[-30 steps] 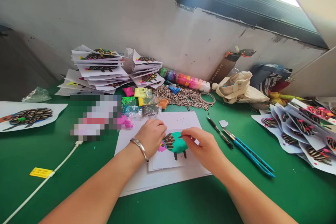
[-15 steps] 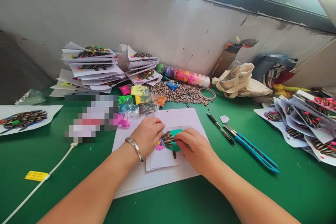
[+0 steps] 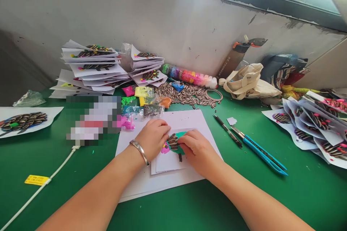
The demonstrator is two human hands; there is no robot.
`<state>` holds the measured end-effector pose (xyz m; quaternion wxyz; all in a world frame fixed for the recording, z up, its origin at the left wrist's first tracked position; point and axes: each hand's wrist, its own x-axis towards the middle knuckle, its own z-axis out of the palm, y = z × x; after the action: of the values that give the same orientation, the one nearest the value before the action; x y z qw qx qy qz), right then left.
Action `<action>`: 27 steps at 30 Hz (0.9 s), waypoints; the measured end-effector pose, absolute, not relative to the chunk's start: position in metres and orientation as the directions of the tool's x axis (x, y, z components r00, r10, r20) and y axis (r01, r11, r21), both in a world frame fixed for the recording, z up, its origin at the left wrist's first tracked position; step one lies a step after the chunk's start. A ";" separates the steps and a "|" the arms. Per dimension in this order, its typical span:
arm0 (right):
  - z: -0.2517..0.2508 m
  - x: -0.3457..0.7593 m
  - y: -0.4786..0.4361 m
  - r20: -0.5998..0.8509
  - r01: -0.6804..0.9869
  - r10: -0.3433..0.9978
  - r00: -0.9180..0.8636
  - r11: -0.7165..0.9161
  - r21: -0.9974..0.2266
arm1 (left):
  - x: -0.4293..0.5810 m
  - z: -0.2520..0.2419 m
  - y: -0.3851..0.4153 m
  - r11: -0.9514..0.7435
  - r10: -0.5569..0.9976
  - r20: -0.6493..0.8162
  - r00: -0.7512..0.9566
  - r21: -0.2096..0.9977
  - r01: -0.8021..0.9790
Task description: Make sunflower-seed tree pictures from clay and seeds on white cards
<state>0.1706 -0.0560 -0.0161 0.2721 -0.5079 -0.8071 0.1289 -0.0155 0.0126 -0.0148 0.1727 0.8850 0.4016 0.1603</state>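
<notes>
A small white card [image 3: 169, 160] lies on larger white sheets [image 3: 189, 121] in front of me. On it is a teal clay shape [image 3: 180, 136] partly covered with striped sunflower seeds [image 3: 172, 141] and a pink clay bit [image 3: 165, 149]. My left hand [image 3: 153, 138], a silver bangle on its wrist, rests curled on the card's left side and holds it down. My right hand [image 3: 196, 149] lies over the clay with fingertips pinched at the seed row; what they hold is hidden.
A heap of loose sunflower seeds [image 3: 189, 95] and small clay packets [image 3: 141, 97] lie behind the sheets. Stacks of finished cards [image 3: 92, 68] stand at back left, more cards [image 3: 314, 122] at right. A pen [image 3: 227, 131] and blue cutter [image 3: 260, 151] lie to the right. A white cable [image 3: 40, 189] runs at left.
My right hand has moved down and left from above the clay onto it, now covering most of the teal shape. My left hand stays on the card. The view shifted slightly.
</notes>
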 end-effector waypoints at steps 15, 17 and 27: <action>-0.015 0.176 -0.059 0.325 0.817 0.906 -0.270 0.394 -0.421 | -0.016 -0.015 0.013 -0.615 0.766 0.136 0.629 0.440 0.654; -0.015 0.177 -0.059 0.316 0.822 0.908 -0.274 0.392 -0.413 | -0.016 -0.016 0.013 -0.615 0.765 0.134 0.630 0.440 0.654; -0.019 0.171 -0.058 0.283 0.841 0.909 -0.306 0.398 -0.366 | -0.016 -0.016 0.013 -0.616 0.766 0.142 0.627 0.439 0.654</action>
<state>0.1708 -0.0582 -0.0195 0.2265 -0.5436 -0.8047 0.0747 -0.0158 0.0131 -0.0159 0.1756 0.8846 0.4014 0.1600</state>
